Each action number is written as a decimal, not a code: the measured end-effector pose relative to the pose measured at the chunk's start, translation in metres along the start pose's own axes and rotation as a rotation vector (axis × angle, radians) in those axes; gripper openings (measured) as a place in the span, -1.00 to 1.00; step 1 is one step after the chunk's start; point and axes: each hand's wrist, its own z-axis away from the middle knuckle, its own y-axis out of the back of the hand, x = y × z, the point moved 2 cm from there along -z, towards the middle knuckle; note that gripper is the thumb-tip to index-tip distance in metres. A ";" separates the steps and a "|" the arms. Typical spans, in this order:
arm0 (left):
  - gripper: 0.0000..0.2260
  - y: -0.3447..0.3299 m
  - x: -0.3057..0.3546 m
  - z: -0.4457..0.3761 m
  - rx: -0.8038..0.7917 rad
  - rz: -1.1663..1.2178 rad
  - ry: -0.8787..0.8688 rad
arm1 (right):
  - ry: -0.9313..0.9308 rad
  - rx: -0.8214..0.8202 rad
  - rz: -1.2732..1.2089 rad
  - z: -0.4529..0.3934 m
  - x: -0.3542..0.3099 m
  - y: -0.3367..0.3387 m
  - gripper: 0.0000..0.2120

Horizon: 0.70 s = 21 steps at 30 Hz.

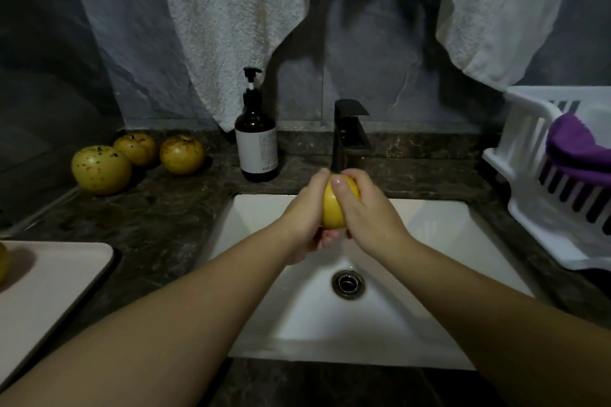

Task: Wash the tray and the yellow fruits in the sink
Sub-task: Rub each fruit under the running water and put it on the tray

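Fingers of left hand (305,208) and right hand (367,208) curled round yellow fruit (335,208), gripping it over sink (264,274), just below black tap (348,135). Step: likely rubbing one fruit clean. Three speckled fruits (101,168) wait far left on table (165,215); tray (56,274) near left. Next: probably set fruit aside, fetch another.

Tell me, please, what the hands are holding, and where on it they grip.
Both hands, left hand and right hand, grip one yellow fruit by its opposite sides.
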 end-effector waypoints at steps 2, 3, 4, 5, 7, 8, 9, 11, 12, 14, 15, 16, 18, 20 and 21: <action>-0.45 0.002 0.000 -0.005 0.045 -0.060 -0.091 | 0.017 -0.022 -0.046 0.000 -0.001 0.000 -0.59; -0.51 0.004 -0.001 -0.008 0.093 -0.163 -0.203 | -0.089 -0.059 -0.178 0.000 -0.004 -0.001 -0.62; -0.55 0.003 0.000 -0.005 0.121 -0.235 -0.288 | -0.222 -0.097 -0.303 0.000 -0.005 -0.002 -0.62; -0.55 0.003 -0.001 -0.004 0.121 -0.254 -0.300 | -0.302 -0.108 -0.351 0.000 -0.006 -0.002 -0.59; -0.44 -0.001 -0.003 -0.001 0.031 -0.092 -0.101 | -0.187 -0.058 -0.188 0.000 -0.004 -0.001 -0.53; -0.38 -0.003 -0.003 0.002 -0.006 -0.007 0.022 | -0.042 -0.003 -0.009 0.000 -0.001 0.001 -0.50; -0.34 -0.003 -0.002 0.004 -0.020 0.022 0.074 | 0.068 0.034 0.103 0.001 -0.002 0.004 -0.47; -0.42 0.001 0.000 -0.003 0.046 -0.061 -0.086 | 0.057 0.001 0.007 0.000 -0.006 0.005 -0.47; -0.51 0.001 0.001 -0.005 0.107 -0.168 -0.227 | -0.082 -0.040 -0.163 -0.001 -0.007 0.005 -0.50; -0.60 0.002 0.001 -0.001 0.125 -0.266 -0.316 | -0.328 -0.073 -0.361 -0.003 -0.006 0.004 -0.51; -0.56 -0.001 0.000 0.000 0.065 -0.223 -0.235 | -0.326 -0.062 -0.299 -0.003 -0.005 0.005 -0.50; -0.49 -0.004 -0.002 0.003 -0.010 -0.134 -0.104 | -0.242 -0.037 -0.156 -0.003 -0.002 0.005 -0.49; -0.37 -0.005 -0.003 0.005 -0.057 -0.021 0.066 | -0.006 0.029 0.090 -0.001 0.002 0.005 -0.46; -0.44 -0.001 -0.003 -0.002 0.029 -0.086 -0.059 | -0.043 -0.007 -0.020 -0.002 0.000 0.004 -0.49; -0.52 0.001 -0.003 -0.006 0.082 -0.165 -0.195 | -0.178 -0.043 -0.195 -0.004 -0.002 0.003 -0.51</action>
